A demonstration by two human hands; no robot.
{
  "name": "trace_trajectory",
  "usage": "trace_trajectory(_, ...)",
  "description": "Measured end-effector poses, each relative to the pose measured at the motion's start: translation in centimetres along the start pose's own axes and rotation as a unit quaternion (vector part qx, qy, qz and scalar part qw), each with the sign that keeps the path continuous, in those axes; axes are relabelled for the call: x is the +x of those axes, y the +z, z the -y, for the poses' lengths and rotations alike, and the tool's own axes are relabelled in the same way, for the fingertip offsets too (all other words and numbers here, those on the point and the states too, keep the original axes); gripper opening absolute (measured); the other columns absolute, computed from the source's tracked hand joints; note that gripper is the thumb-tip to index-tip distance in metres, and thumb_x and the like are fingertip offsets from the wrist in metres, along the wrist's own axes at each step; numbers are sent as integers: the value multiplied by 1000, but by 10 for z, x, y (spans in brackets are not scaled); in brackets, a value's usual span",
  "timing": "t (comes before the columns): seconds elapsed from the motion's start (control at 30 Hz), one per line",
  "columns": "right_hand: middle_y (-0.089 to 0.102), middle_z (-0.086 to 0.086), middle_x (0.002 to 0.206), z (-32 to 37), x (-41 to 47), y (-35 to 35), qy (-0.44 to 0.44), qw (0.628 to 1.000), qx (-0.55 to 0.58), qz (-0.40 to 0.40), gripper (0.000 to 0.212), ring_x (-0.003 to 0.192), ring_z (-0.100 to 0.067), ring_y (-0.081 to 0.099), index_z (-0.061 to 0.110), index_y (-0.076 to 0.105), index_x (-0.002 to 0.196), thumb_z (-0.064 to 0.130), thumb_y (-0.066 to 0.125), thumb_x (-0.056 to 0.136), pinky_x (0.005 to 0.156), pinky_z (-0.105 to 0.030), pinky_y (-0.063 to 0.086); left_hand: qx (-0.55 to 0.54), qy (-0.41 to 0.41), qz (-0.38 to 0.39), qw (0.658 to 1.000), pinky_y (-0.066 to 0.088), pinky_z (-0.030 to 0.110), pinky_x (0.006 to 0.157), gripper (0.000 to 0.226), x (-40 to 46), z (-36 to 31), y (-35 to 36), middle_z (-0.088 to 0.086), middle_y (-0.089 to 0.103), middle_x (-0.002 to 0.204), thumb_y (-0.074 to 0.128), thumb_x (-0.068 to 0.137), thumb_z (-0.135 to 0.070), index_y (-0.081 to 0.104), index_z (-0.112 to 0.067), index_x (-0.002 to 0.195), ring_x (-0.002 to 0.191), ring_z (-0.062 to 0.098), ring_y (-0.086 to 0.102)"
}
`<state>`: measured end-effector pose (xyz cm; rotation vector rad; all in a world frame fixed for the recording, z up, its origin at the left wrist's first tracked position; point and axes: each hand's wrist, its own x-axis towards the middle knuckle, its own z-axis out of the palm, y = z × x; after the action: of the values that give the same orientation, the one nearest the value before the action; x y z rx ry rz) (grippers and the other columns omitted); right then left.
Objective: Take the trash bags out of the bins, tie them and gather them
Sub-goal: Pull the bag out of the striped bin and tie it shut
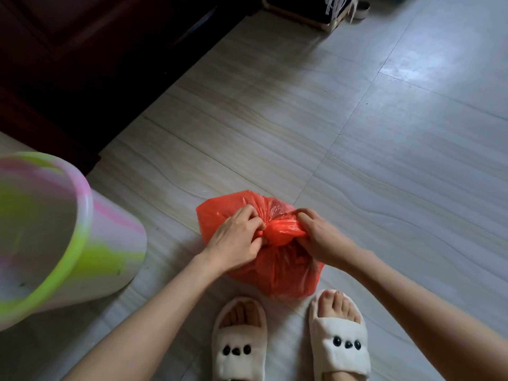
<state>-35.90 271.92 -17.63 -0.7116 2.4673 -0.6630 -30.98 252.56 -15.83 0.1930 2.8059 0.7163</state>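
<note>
We look down on a pale tiled floor [384, 133] with a wavy wood-like grain, crossed by thin grout lines, filling most of the view. At ten to eleven o'clock stands dark wooden furniture [96, 64], its base meeting the floor along a slanting edge. At nine o'clock sits a plastic bin [82, 243] swirled in lime green, pink and white, its mouth toward us and no liner visible inside it. Near the middle, toward six o'clock, lies the red trash bag [275, 270] on the floor, out of the bin and well apart from it: thin, glossy, crinkled plastic, bulging with contents we cannot make out, its top gathered into a twisted neck with a knot-like bunch at the centre. Our left hand [236, 240] has its grip closed on the neck from the nine o'clock side, fingers curled into the plastic; our right hand [321, 237] has its grip closed on the other end of the twisted plastic from three o'clock. Just below the bag, at six o'clock, are two cream slippers [239, 342] with black bead faces, the right one touching the bag's lower edge.
</note>
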Motion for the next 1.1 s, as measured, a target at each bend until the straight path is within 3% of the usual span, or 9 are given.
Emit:
trace_trajectory(0.07,37,-15,137,-2,-5,-8,-32,999,-30,-20,42,121,-30,43,0,47,111,33,57,86,96,-39,40,16,4,-13,1000,45,37,84,22,2,-2,-4,8,49,101,64,81,-25,61,-9,96,99,24,51)
trace_trajectory(0.2,57,-9,103,2,-14,-23,-98,977,-143,-120,63,75,-27,61,9,50,95,68,41,76,48,-31,41,53,32,-36,997,44,38,75,28,2,-1,-7,8,57,97,56,86,-37,58,-10,95,95,29,57)
trace_trajectory(0.33,59,-1,54,-16,-20,-30,-105,962,-191,-162,51,43,-26,59,20,44,76,55,11,94,32,-25,34,47,76,-82,993,46,32,51,35,-6,15,-4,4,60,75,41,84,-52,49,-18,81,70,29,63)
trace_trajectory(0.43,50,-2,38,-30,-20,-23,-76,950,-242,-181,49,29,-25,50,20,40,70,47,10,97,33,-18,18,47,105,-103,988,43,28,44,25,-13,21,1,-1,58,68,41,86,-46,41,-22,78,60,22,60)
trace_trajectory(0.67,46,-5,31,-49,-20,-20,-17,933,-316,-173,24,22,-25,44,15,53,59,32,63,74,36,-16,17,44,88,-114,989,44,28,42,20,-30,38,9,-2,58,66,39,88,-38,44,-22,78,58,23,60)
trace_trajectory(0.83,50,-4,34,-49,-27,-8,6,937,-302,-175,32,26,-25,49,15,53,56,30,79,67,37,-17,18,78,9,-115,990,44,26,47,29,-41,46,13,-6,58,71,42,85,-47,56,-23,76,68,16,62)
trace_trajectory(0.93,59,-2,51,-40,-26,-4,39,945,-260,-195,23,46,-25,61,17,59,59,30,69,75,34,-23,32,-6,-89,-110,990,48,31,68,28,-33,41,18,-2,56,90,56,82,-46,64,-19,83,91,17,58)
trace_trajectory(0.97,62,-4,62,-34,-26,-7,46,948,-243,-201,12,56,-27,64,17,64,70,26,72,71,39,-27,41,-52,-109,-112,986,48,32,77,29,-30,36,19,-1,55,97,59,79,-45,65,-18,88,98,17,55)
trace_trajectory(1.1,60,-8,122,-5,-24,-12,-79,945,-255,-189,63,105,-25,59,20,44,128,25,56,66,82,-40,51,-158,-109,-116,975,34,21,100,63,-35,16,21,-4,54,125,41,74,-54,47,-23,129,119,13,46)
